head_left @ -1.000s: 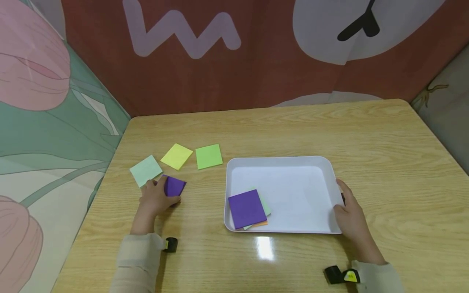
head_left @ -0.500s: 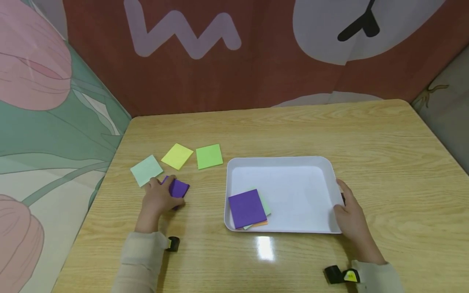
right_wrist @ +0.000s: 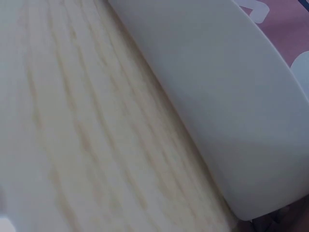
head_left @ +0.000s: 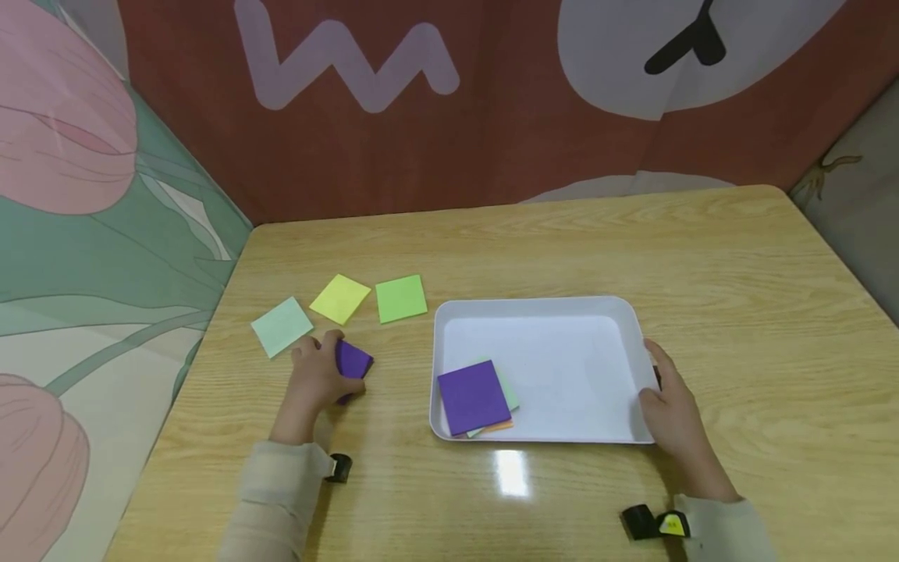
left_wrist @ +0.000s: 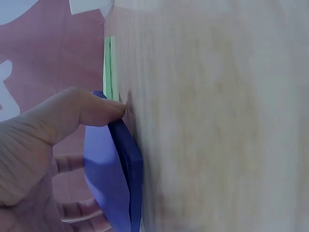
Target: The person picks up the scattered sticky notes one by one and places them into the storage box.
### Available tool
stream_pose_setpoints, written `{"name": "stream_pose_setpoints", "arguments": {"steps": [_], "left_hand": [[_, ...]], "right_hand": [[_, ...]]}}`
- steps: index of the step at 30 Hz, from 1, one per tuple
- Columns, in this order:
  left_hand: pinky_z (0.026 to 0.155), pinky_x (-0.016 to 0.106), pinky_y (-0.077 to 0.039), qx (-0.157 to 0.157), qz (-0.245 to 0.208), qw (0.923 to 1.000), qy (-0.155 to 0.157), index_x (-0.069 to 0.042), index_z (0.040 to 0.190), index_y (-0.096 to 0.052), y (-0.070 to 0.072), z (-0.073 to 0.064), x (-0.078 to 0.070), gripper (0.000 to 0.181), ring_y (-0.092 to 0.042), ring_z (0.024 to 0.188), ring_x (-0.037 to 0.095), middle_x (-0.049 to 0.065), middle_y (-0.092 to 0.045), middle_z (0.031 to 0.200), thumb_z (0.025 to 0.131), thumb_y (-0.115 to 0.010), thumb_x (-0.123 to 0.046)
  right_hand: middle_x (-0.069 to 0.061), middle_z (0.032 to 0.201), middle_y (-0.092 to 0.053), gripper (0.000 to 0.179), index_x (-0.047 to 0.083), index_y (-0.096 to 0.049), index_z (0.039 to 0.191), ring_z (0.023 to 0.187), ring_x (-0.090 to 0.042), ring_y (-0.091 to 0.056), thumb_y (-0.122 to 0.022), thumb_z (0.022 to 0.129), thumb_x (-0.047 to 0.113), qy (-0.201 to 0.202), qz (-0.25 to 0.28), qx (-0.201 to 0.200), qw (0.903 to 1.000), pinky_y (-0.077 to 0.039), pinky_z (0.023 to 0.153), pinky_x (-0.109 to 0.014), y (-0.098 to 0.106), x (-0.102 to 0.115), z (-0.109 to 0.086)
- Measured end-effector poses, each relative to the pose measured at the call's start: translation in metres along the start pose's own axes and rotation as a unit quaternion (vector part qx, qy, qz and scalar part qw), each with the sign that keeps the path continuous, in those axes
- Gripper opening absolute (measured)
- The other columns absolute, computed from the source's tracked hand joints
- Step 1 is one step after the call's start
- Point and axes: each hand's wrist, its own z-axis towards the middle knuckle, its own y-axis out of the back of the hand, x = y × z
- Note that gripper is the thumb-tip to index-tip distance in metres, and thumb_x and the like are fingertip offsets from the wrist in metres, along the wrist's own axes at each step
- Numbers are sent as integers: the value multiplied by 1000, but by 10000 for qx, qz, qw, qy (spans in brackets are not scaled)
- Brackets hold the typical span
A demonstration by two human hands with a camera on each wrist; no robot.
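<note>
My left hand (head_left: 319,375) pinches a purple sticky note pad (head_left: 353,360) between thumb and fingers, close over the left part of the table. Seen from the left wrist, the thumb lies over one edge of the purple pad (left_wrist: 104,166) and the fingers reach behind it; its top layer bows away from a thicker dark part. My right hand (head_left: 676,410) grips the right end of a white tray (head_left: 562,375), thumb at the rim. In the tray's front left corner, another purple square (head_left: 474,398) lies on top of pale green and orange ones.
A mint square (head_left: 282,327), a yellow square (head_left: 340,299) and a green square (head_left: 401,298) lie on the wooden table (head_left: 534,250), beyond my left hand. Printed cloth (head_left: 393,156) hangs behind the table and along its left side.
My left hand has moved a little to the right, carrying the purple pad away from the mint square. The right hand and the tray stay in place.
</note>
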Motion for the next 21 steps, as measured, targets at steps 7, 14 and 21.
{"name": "stream_pose_setpoints", "arguments": {"steps": [7, 14, 21], "left_hand": [[64, 45, -42, -420, -393, 9982, -171, -4, 121, -33, -6, -2, -6, 79, -31, 93, 38, 26, -28, 106, 58, -73, -28], [67, 45, -43, -956, -1047, 9887, -478, -5, 120, -36, -10, -2, -13, 75, -33, 95, 37, 24, -28, 108, 57, -72, -24], [71, 44, -44, -857, -1429, 9843, -592, -5, 121, -35, -6, -10, -30, 77, -38, 95, 35, 23, -29, 108, 57, -73, -25]], "right_hand": [[-34, 121, -33, 64, 11, -7, 139, 104, -44, -37, -26, 80, -3, 1, 19, -25, 10000, -31, 79, -54, 0, 0, 0], [-34, 119, -35, 64, 10, -8, 139, 101, -43, -40, -27, 79, -4, 51, -6, -30, 10000, -33, 77, -53, 1, 1, 0], [-34, 118, -36, 64, 10, -8, 139, 100, -42, -41, -28, 80, -4, 68, -2, -18, 10000, -35, 75, -51, 1, 0, -1]]}}
